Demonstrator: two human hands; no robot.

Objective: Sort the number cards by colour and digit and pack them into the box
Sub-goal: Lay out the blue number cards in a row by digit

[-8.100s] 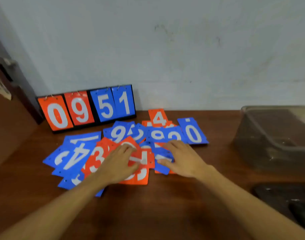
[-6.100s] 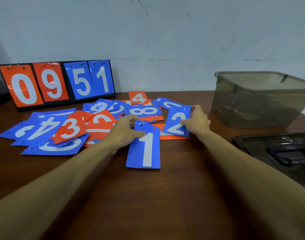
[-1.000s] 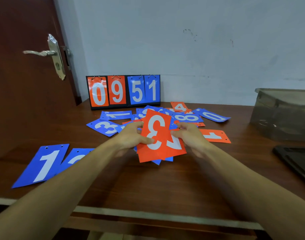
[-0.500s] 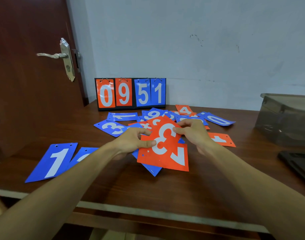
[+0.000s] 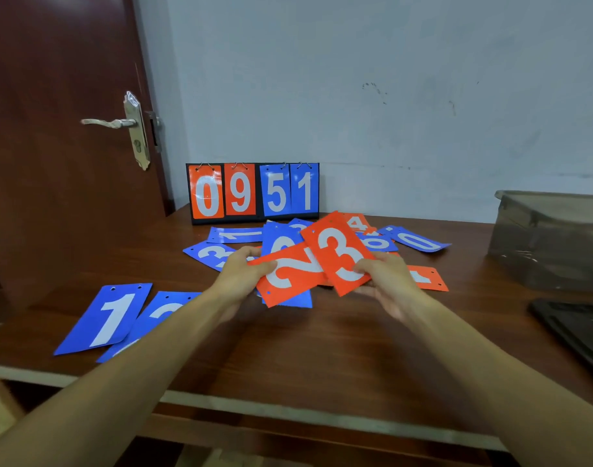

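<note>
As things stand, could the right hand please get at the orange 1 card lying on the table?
Probably not yet: the right hand is gripping the orange 3 card. The orange 1 card lies uncovered just beside it, so the path looks free once the 3 is released.

**Number cards and box, mid-sort**

You hold an orange 3 card [image 5: 339,252] raised and tilted, overlapping an orange 2 card [image 5: 290,271] lying sideways, with a blue card [image 5: 281,244] behind them. On the table's near left lie a blue 1 card [image 5: 108,318] and a second blue card [image 5: 153,318] partly under it. The loose pile behind includes a blue 3 [image 5: 209,254], a blue 0 [image 5: 418,242], an orange 4 [image 5: 357,224] and an orange 1 [image 5: 426,279]. The translucent grey box [image 5: 551,237] stands open at far right.
</note>
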